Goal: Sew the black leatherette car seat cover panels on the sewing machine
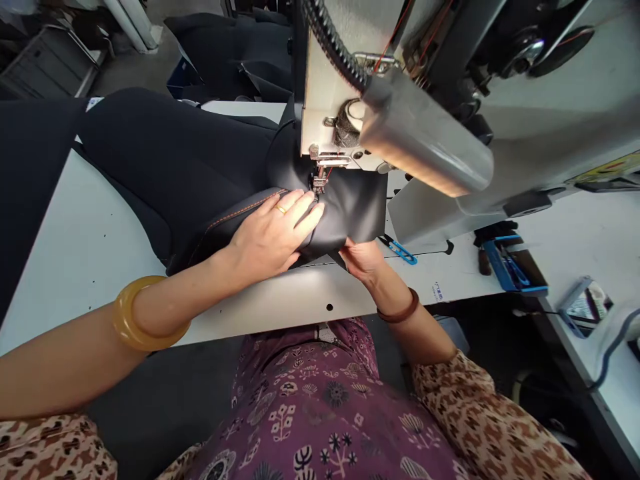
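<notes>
A piece of black leatherette (357, 207) lies under the presser foot (320, 181) of a sewing machine (325, 87). My left hand (277, 230) rests flat on the black material just in front of the foot, fingers stretched out and side by side. With my right hand (361, 259) I grip the near edge of the leatherette, the thumb on top and the other fingers mostly hidden beneath. Orange stitching (240, 212) runs along a seam of the large dark padded part (175, 167) to the left. Red thread leads down to the needle.
Blue-handled thread snips (400, 250) lie on the white table (280, 300), right of my right hand. A tubular lamp (425, 133) hangs low in front of the machine head. Farther right is a blue box (515, 263) with small tools. More dark material (230, 53) is piled behind the table.
</notes>
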